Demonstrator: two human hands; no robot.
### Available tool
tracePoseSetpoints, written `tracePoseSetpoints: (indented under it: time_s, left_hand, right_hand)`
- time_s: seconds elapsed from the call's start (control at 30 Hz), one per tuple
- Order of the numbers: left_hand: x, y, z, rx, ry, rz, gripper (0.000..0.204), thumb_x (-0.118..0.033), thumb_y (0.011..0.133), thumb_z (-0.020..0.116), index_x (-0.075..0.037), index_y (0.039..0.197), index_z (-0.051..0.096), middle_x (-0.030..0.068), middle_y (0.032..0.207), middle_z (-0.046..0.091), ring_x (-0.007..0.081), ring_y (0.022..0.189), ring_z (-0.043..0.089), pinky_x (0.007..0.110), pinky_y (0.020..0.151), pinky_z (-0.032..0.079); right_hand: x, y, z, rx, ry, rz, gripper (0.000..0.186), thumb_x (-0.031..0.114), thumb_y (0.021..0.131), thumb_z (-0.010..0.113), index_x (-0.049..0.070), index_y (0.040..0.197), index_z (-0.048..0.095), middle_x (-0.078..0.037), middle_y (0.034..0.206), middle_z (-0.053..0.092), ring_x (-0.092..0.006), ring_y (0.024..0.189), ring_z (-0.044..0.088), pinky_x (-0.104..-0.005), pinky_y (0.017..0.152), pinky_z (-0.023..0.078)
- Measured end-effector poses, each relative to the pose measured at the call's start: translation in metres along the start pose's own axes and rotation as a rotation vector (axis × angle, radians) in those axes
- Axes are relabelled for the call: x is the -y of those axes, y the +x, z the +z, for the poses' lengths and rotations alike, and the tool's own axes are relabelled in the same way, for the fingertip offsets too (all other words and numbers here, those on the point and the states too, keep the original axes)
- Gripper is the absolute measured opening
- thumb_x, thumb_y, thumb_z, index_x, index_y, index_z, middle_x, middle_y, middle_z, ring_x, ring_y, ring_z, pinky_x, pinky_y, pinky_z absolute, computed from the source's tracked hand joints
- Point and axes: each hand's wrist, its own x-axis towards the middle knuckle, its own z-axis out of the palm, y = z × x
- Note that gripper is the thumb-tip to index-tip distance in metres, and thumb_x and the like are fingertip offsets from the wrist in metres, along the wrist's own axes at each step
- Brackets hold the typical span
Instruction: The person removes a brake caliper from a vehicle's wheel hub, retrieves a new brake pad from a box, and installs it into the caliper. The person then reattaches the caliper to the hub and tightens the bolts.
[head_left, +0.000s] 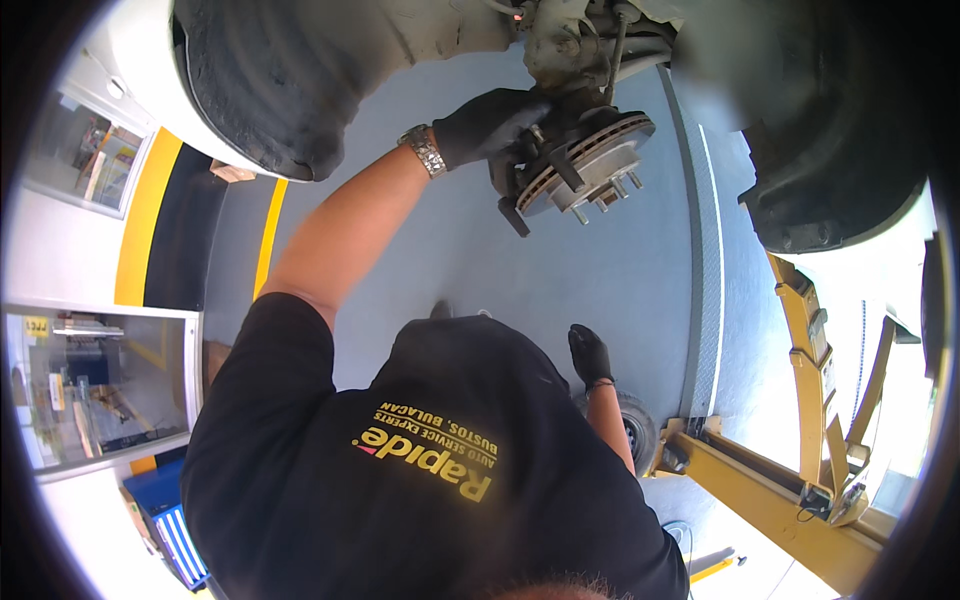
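My left hand [490, 128], in a black glove, reaches out to a wheel hub under the raised vehicle. Its fingers wrap round the dark brake caliper [508, 180] at the left edge of the brake disc [612, 158]. Several bare wheel studs [602, 204] stick out of the disc's hub. Part of the fingers is hidden behind the caliper. Lower down, beside my body, my right hand [590, 355] hangs, also gloved in black. Its fingers look stretched out, and I see nothing in them.
Dark wheel-arch liners [270, 80] flank the hub, with suspension parts [570, 50] above it. A yellow lift arm [770, 490] runs along the lower right, near a wheel [632, 430] on the grey floor [450, 260]. A blue cabinet [178, 540] stands at the lower left.
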Motion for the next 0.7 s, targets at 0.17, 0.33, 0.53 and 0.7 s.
tracePoseSetpoints:
  time_s: [0.17,0.33,0.53,0.7]
  left_hand:
    - [0.036,-0.001,-0.011,-0.003,0.157,0.058,0.018,-0.015,0.087,0.069,-0.005,0.098,0.060,0.0151,0.090,0.063,0.0353,0.085,0.063,0.044,0.074,0.051]
    - [0.059,-0.012,-0.046,0.037,0.074,-0.165,0.010,-0.010,0.088,0.062,-0.004,0.090,0.054,0.0114,0.077,0.054,0.0286,0.068,0.054,0.039,0.063,0.046]
    - [0.054,-0.025,-0.038,-0.082,-0.194,-0.274,0.011,-0.006,0.084,0.067,-0.005,0.091,0.059,0.0145,0.081,0.061,0.0367,0.077,0.062,0.044,0.067,0.049]
    - [0.054,-0.020,-0.015,-0.329,0.091,0.131,0.012,-0.006,0.083,0.064,-0.004,0.094,0.058,0.0141,0.092,0.062,0.0366,0.084,0.062,0.045,0.071,0.051]
  right_hand:
    - [0.002,-0.017,0.010,-0.075,0.060,0.075,0.034,0.033,0.099,0.064,0.006,0.117,0.072,-0.021,0.113,0.072,-0.0395,0.102,0.070,-0.0452,0.089,0.055]
    - [0.002,-0.037,0.025,-0.116,0.021,0.093,0.034,0.033,0.098,0.064,0.006,0.116,0.072,-0.021,0.112,0.073,-0.0400,0.102,0.070,-0.0453,0.088,0.056]
    - [0.023,-0.046,0.038,-0.093,-0.006,0.086,0.032,0.032,0.098,0.063,0.006,0.116,0.072,-0.021,0.113,0.072,-0.0395,0.103,0.070,-0.0459,0.089,0.055]
    - [0.057,-0.038,0.041,-0.131,0.057,0.111,0.032,0.031,0.099,0.063,0.006,0.118,0.071,-0.020,0.112,0.072,-0.0377,0.099,0.071,-0.0442,0.087,0.056]
